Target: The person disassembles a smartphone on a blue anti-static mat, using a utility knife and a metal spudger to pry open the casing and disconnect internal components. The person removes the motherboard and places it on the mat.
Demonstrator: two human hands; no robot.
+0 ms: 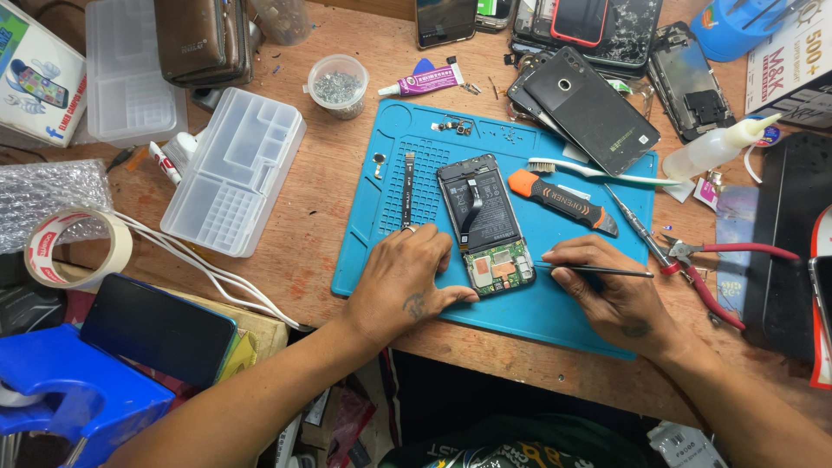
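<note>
— Closest to us are the forearms, and then the left hand (407,282), lying flat on the blue mat (381,251) with its fingertips pressed against the side of the opened phone (485,224). That grip is spread and holding nothing; it only steadies.

— And the other one?

— The right hand (607,290) has its grip pinched narrow around a thin metal tool (598,271), held like a pen, the tip at the phone's lower edge by the green circuit board. The phone lies back-off in the middle of the mat, on the wooden counter (312,208).

— What would worry you here?

— Judging from where it sits, that point is right beside bare components. If it slipped it could scratch the board or catch the ribbon cable running over the battery. Tiny screws (455,126) lie loose at the top of the mat; a sleeve brushing them could send them off.

— Anything stored in the boxes?

— Going by size: the big clear compartment box (232,169) left of the mat looks empty, as far as I can tell. Another clear organiser (130,74) behind it, the same. The little round tub (338,85) holds a heap of what seem to be small metal bits. A squeeze bottle (715,147) lies on its side to the right, contents unclear.
</note>
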